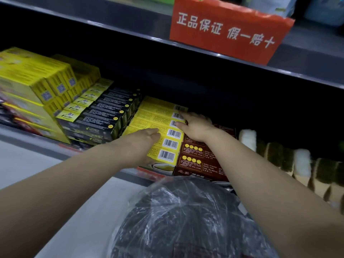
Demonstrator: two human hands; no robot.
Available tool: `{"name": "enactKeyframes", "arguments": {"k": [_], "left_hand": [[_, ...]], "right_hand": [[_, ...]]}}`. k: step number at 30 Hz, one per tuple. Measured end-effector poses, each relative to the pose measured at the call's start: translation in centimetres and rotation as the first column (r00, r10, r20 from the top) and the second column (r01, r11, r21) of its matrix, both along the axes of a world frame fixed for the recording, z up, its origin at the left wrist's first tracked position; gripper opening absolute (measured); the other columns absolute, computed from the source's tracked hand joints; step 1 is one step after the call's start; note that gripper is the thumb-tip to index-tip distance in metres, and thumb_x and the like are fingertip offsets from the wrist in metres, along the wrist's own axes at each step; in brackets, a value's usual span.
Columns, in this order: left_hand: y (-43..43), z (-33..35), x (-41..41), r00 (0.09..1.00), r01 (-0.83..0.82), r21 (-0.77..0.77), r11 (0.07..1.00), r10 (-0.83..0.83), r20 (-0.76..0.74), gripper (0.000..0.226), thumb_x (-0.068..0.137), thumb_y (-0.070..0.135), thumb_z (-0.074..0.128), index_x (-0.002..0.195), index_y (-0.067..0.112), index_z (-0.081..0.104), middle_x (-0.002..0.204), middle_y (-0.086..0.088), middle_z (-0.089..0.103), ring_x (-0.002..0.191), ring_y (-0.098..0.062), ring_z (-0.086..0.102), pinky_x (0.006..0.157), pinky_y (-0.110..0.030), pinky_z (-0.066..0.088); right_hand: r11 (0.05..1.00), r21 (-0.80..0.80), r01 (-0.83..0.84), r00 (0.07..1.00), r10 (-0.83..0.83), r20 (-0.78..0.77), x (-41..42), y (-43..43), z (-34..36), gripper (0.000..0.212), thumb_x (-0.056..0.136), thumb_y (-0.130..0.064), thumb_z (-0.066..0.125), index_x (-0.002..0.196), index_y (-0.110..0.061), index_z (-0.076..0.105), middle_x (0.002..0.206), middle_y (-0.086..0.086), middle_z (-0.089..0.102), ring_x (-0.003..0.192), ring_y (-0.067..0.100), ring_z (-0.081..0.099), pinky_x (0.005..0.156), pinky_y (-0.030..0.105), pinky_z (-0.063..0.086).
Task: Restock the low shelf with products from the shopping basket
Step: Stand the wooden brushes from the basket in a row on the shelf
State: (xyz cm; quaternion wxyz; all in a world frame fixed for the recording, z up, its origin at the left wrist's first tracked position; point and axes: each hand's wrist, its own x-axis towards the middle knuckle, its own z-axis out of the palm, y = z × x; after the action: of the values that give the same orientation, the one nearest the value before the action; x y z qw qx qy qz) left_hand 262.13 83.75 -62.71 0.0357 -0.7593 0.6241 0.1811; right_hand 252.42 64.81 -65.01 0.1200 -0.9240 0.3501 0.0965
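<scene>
While a plastic-wrapped bundle (186, 220) lies before the shelf (128, 175) edge, yellow boxes (160, 116) sit between black boxes (111, 112) and brown boxes (197, 162); our right hand (195, 127) touches them with stretched fingers, our left hand (145, 140) rests on top, fingers hidden.

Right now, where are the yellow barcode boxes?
In the head view, the yellow barcode boxes sit mid-shelf, between the black boxes on their left and the dark red boxes on their right, touched by left hand and right hand.
</scene>
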Motion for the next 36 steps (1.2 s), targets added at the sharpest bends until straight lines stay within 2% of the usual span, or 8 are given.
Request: {"name": "enactKeyframes", "arguments": {"k": [5, 8, 12, 17, 23, 28, 32, 36], "left_hand": [[2.1, 1.3, 0.5, 0.998, 0.019, -0.127, 0.992, -0.026, -0.054, 0.076, 0.09, 0.036, 0.059, 0.15, 0.02, 0.015, 0.158, 0.005, 0.012, 0.142, -0.011, 0.019, 0.109, -0.018, 0.016], [5.2, 3.4, 3.1, 0.998, -0.041, -0.258, 0.965, 0.026, -0.06, 0.065, 0.089, 0.031, 0.061, 0.145, 0.025, 0.03, 0.149, 0.008, 0.032, 0.133, -0.009, 0.034, 0.107, -0.019, 0.024], [9.6, 4.4, 7.0, 0.971, -0.22, -0.356, 0.908, 0.24, 0.013, 0.063, 0.086, 0.023, 0.066, 0.142, 0.022, 0.037, 0.144, 0.001, 0.041, 0.131, -0.016, 0.039, 0.108, -0.029, 0.031], [10.6, 2.7, 10.1, 0.894, -0.299, -0.321, 0.899, 0.382, 0.236, 0.064, 0.081, 0.013, 0.071, 0.138, 0.013, 0.042, 0.142, -0.008, 0.045, 0.12, -0.027, 0.052, 0.096, -0.036, 0.045], [10.0, 1.1, 12.1, 0.868, -0.26, -0.39, 0.884, 0.391, 0.308, 0.044, 0.076, 0.001, 0.069, 0.117, 0.01, 0.057, 0.118, -0.008, 0.061, 0.105, -0.026, 0.057, 0.082, -0.04, 0.054], [9.9, -0.1, 12.8, 0.861, -0.177, -0.425, 0.888, 0.349, 0.371, 0.047, 0.076, -0.003, 0.067, 0.119, 0.009, 0.055, 0.121, -0.008, 0.06, 0.105, -0.027, 0.056, 0.081, -0.04, 0.054], [10.4, -0.1, 12.4, 0.864, -0.132, -0.435, 0.891, 0.318, 0.389, 0.053, 0.081, 0.0, 0.062, 0.131, 0.01, 0.048, 0.135, -0.007, 0.051, 0.116, -0.026, 0.051, 0.093, -0.037, 0.048], [12.2, 2.2, 12.6, 0.936, -0.056, -0.604, 0.795, 0.252, 0.246, 0.039, 0.086, 0.007, 0.063, 0.124, 0.006, 0.057, 0.124, -0.012, 0.06, 0.113, -0.031, 0.055, 0.095, -0.042, 0.047]], "right_hand": [[0.995, -0.095, 0.012, 0.976, 0.009, 0.217, 0.8, 3.9, 1.4, 0.058, 0.096, -0.049, 0.038, 0.146, -0.022, 0.027, 0.153, 0.009, 0.024, 0.136, 0.034, 0.025, 0.111, 0.042, 0.022], [0.972, 0.219, -0.081, 0.909, -0.019, 0.417, 1.8, 8.2, 2.2, 0.058, 0.094, -0.042, 0.047, 0.145, -0.019, 0.028, 0.151, 0.007, 0.027, 0.138, 0.025, 0.027, 0.109, 0.034, 0.027], [0.783, 0.606, -0.141, 0.873, -0.19, 0.449, 3.8, 13.0, 3.4, 0.077, 0.084, -0.032, 0.067, 0.145, -0.016, 0.024, 0.148, 0.007, 0.035, 0.131, 0.02, 0.041, 0.1, 0.033, 0.041], [0.817, 0.57, -0.093, 0.863, -0.22, 0.455, 6.3, 16.9, 2.5, 0.06, 0.081, -0.019, 0.071, 0.131, -0.011, 0.039, 0.13, 0.007, 0.053, 0.118, 0.025, 0.052, 0.098, 0.038, 0.044], [0.856, 0.517, -0.028, 0.834, -0.265, 0.484, 7.1, 18.2, 2.1, 0.042, 0.087, -0.015, 0.062, 0.126, -0.011, 0.045, 0.125, 0.009, 0.055, 0.11, 0.026, 0.054, 0.092, 0.032, 0.045], [0.851, 0.523, 0.041, 0.765, -0.364, 0.532, 6.9, 17.8, 1.8, 0.073, 0.082, -0.02, 0.07, 0.141, -0.012, 0.028, 0.138, 0.007, 0.039, 0.121, 0.024, 0.047, 0.104, 0.04, 0.041], [0.812, 0.584, 0.017, 0.776, -0.379, 0.504, 7.3, 17.9, 1.9, 0.071, 0.083, -0.02, 0.069, 0.142, -0.016, 0.029, 0.136, 0.008, 0.046, 0.12, 0.024, 0.049, 0.1, 0.044, 0.045], [0.876, 0.481, 0.024, 0.73, -0.344, 0.591, 6.8, 18.4, 2.8, 0.075, 0.081, -0.022, 0.07, 0.142, -0.015, 0.026, 0.139, 0.005, 0.031, 0.128, 0.021, 0.036, 0.109, 0.033, 0.032]]}}
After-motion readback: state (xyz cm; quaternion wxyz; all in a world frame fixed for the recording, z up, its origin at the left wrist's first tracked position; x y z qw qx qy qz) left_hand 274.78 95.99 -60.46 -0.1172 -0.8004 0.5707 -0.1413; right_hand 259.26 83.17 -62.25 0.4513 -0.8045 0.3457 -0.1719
